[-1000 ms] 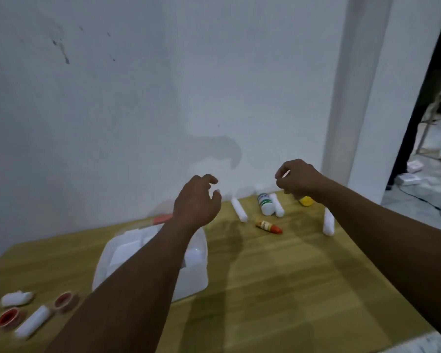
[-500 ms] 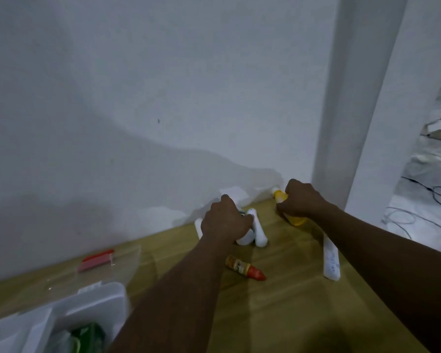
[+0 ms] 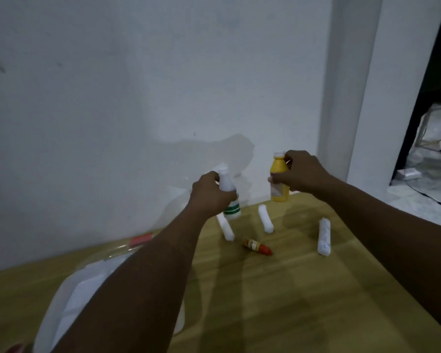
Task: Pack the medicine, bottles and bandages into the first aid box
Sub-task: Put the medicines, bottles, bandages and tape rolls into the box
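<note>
Against a white wall, over the wooden table (image 3: 265, 289), the left hand (image 3: 209, 192) grips a green-banded white bottle (image 3: 229, 197), the right hand (image 3: 301, 171) a yellow bottle (image 3: 278, 179), labels unreadable, white box (image 3: 69, 301) contents hidden.

Setting: plain indoor room, dim light; domestic or a bare workroom, cannot tell which. Evidence: unpainted-looking white plaster wall (image 3: 112, 98) with scuffs and a damp-looking patch; white pillar (image 3: 341, 85) at the wall's right end; wood-grain tabletop (image 3: 278, 289) pushed against the wall; open doorway at right showing a pale floor (image 3: 423, 197) with loose black cables (image 3: 433, 200) and a white adapter block (image 3: 409, 173).
</note>
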{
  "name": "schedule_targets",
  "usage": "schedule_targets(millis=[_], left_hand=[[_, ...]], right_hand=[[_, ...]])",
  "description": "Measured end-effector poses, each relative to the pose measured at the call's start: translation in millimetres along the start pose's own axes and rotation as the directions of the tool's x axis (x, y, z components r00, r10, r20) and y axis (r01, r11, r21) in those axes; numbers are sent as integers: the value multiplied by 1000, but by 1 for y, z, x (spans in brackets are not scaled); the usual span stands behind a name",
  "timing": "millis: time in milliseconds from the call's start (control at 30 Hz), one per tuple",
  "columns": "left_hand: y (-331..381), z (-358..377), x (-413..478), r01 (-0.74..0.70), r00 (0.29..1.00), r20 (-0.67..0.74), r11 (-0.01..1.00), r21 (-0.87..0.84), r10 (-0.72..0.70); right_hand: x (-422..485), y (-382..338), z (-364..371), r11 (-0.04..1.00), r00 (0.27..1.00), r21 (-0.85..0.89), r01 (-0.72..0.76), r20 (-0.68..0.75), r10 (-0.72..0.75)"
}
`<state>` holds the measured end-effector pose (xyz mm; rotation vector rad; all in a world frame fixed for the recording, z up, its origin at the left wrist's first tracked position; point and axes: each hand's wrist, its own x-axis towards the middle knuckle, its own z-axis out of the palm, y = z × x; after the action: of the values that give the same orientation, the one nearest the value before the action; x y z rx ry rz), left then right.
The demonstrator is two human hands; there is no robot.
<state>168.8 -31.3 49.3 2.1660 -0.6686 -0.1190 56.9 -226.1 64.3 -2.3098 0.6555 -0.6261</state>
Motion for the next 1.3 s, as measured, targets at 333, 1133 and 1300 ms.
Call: schedule_targets(millis=[333,1133,1300], left_hand=[[-64,-157,-101,31,997,-69,1000,3,-31],[-105,-122,-126,-104,988,139,969,225,74],[-104,-105,-130,-98,986,154,974,206,67]], right_hand=[[-85,-154,74,948,959,293,120,211,-187],[-97,-132,143,928,809,-44,370,507,-298],[-92,-117,123,961,845,-37,274,487,-222]])
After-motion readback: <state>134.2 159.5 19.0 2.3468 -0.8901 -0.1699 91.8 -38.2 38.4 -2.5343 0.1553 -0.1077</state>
